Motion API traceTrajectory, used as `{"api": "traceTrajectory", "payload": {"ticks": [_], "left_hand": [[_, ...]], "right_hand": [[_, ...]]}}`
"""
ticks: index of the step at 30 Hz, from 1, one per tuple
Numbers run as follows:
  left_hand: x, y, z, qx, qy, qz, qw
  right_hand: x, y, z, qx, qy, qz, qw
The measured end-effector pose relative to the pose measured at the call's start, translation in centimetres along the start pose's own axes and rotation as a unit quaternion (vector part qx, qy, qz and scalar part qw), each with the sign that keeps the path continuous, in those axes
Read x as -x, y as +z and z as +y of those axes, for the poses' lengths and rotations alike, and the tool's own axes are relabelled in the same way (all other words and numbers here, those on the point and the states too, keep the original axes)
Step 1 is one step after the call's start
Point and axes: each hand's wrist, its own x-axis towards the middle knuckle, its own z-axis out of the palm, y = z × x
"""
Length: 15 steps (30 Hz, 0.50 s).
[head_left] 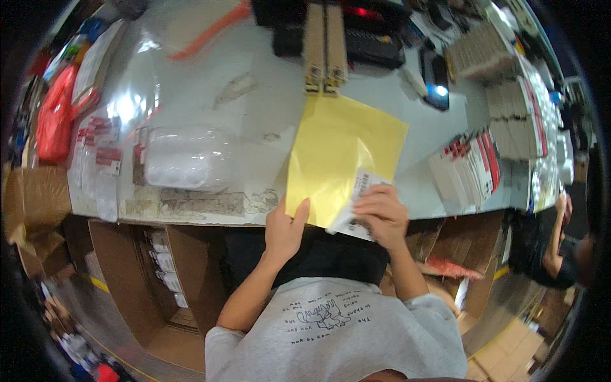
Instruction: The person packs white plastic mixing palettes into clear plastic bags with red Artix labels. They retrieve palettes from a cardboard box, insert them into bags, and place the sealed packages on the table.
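Two hands meet on a yellow envelope point(340, 156) that lies at the near edge of the table point(254, 114), its far corner just under a wooden press point(325, 48). The left hand point(284, 230) pinches the envelope's near left corner, thumb on top and fingers curled beneath. The right hand point(380, 213) lies nearly flat, fingers spread over a white label point(358, 207) at the envelope's near right corner, pressing rather than gripping. By the look of it the label is placed but perhaps not fully smoothed down; part of it hangs past the envelope's edge. Left of the envelope rests a clear plastic bag point(188, 158); right of it, stacked small boxes point(468, 169). Below the envelope's edge stands an open cardboard box point(149, 280).
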Motion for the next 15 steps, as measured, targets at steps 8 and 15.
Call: {"api": "traceTrajectory", "payload": {"ticks": [8, 15], "left_hand": [[1.0, -4.3, 0.7, -0.223, 0.099, 0.175, 0.954], [2.5, -12.7, -1.3, -0.215, 0.184, 0.373, 0.884]], "right_hand": [[-10.0, 1.1, -5.2, -0.224, 0.053, -0.006, 0.973], [-23.3, 16.1, -11.9, -0.096, -0.001, -0.413, 0.906]]}}
